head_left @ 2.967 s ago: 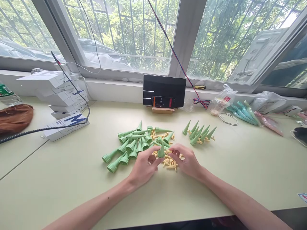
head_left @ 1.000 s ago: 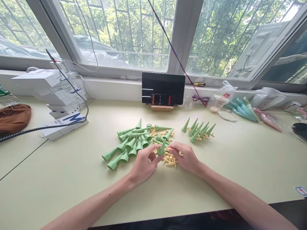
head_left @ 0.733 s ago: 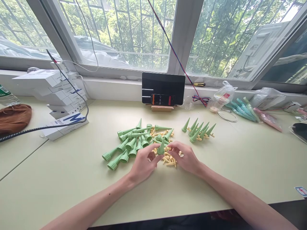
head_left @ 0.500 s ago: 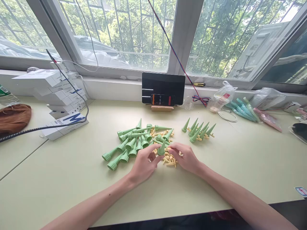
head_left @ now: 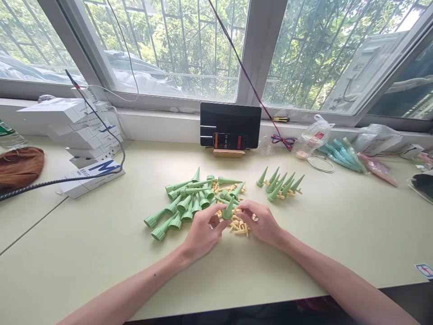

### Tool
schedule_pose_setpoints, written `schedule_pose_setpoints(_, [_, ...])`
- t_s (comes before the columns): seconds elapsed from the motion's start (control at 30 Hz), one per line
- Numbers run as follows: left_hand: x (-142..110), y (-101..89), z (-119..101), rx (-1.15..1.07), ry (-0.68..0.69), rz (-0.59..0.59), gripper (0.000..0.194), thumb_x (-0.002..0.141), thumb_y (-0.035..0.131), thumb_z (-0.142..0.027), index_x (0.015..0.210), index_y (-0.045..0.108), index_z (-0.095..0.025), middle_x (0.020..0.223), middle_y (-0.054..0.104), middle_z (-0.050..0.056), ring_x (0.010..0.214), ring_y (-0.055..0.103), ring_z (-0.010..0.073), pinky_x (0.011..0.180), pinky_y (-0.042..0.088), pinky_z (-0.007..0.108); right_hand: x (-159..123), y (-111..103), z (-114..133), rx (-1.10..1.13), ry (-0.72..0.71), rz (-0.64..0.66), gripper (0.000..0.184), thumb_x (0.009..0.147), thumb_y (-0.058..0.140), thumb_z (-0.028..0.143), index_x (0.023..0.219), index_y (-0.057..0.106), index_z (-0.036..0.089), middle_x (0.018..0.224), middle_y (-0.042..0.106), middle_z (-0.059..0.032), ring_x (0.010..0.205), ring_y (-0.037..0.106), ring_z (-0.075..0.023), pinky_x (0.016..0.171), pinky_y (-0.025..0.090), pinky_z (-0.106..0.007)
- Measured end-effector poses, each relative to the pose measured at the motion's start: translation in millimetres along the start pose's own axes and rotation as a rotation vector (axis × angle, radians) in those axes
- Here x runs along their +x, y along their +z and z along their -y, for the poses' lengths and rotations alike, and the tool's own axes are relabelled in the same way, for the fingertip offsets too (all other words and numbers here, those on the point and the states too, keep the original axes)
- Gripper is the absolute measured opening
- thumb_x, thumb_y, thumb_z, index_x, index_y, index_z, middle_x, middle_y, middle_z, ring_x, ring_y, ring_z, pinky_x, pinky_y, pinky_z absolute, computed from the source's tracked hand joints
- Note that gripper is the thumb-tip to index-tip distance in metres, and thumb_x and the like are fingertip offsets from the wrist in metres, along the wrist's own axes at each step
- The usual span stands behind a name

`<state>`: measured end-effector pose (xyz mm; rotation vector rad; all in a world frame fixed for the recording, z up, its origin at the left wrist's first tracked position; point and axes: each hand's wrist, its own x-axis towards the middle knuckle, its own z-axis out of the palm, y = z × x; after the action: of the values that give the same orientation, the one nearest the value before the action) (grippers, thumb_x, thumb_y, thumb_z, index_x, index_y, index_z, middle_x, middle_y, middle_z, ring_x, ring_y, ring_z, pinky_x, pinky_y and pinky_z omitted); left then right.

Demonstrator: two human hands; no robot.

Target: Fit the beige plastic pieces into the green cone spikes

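A green plant-watering spike [head_left: 228, 211] stands point up between the thumb and fingers of my left hand [head_left: 203, 230]. My right hand [head_left: 262, 220] pinches a small yellow valve [head_left: 238, 210] against the spike's right side; my fingertips cover most of it. Beneath and around the hands lies a pile of loose yellow valves [head_left: 241, 226]. More green spikes [head_left: 184, 205] are heaped to the left, many with their hollow ends facing me. On the right, a group of spikes with yellow valves in their sides [head_left: 284, 187] stands point up.
At the back, a phone [head_left: 230, 141] with a running timer leans on a black tablet [head_left: 230, 118]. White boxes [head_left: 91, 135] with a dark cable are stacked on the left. Plastic bags [head_left: 313, 137] and teal packets [head_left: 341, 155] lie back right. The table's front edge [head_left: 270, 301] is below my arms.
The view has shifted slightly since the earliest frame. Both hands stay in the same place, with small finger movements and slight tilting of the spike against the valve.
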<state>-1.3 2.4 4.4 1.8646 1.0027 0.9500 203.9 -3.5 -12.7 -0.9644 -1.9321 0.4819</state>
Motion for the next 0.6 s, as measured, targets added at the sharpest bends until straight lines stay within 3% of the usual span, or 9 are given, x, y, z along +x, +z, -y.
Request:
schedule_pose_setpoints(0.13, [-0.8, -0.2, 1.2, 0.011, 0.006, 0.001, 0.022, 0.086, 0.061, -0.024, 0.107, 0.067, -0.016, 0.062, 0.061, -0.004, 0.047, 0.053, 0.0094, 0.052, 0.048, 0.022, 1.1, -0.6, -0.1, -0.029, -0.004, 0.012, 0.014, 0.098, 0.052, 0.027, 0.092, 0.061, 0.018, 0.070, 0.058, -0.0001, 0.058, 0.049, -0.0110, 0.054, 0.042, -0.023])
schedule_pose_setpoints(0.3, [-0.9, 0.8, 6.5, 0.014, -0.012, -0.013, 0.028, 0.086, 0.063, -0.028, 0.110, 0.065, -0.014, 0.059, 0.058, -0.004, 0.046, 0.054, 0.0101, 0.051, 0.049, 0.022, -0.5, 0.2, -0.5, 0.038, 0.002, 0.003, 0.011, 0.095, 0.058, 0.026, 0.104, 0.060, 0.020, 0.078, 0.062, -0.0009, 0.058, 0.054, -0.0103, 0.055, 0.046, -0.023])
schedule_pose_setpoints(0.6, [-0.2, 2.2, 6.5, -0.001, 0.071, -0.037, 0.021, 0.085, 0.064, -0.021, 0.105, 0.067, -0.017, 0.059, 0.059, -0.006, 0.045, 0.052, 0.0077, 0.051, 0.048, 0.020, -0.5, -0.1, -2.9, 0.020, 0.017, 0.024, 0.009, 0.097, 0.055, 0.026, 0.093, 0.060, 0.019, 0.071, 0.057, 0.0004, 0.058, 0.049, -0.0109, 0.055, 0.042, -0.023])
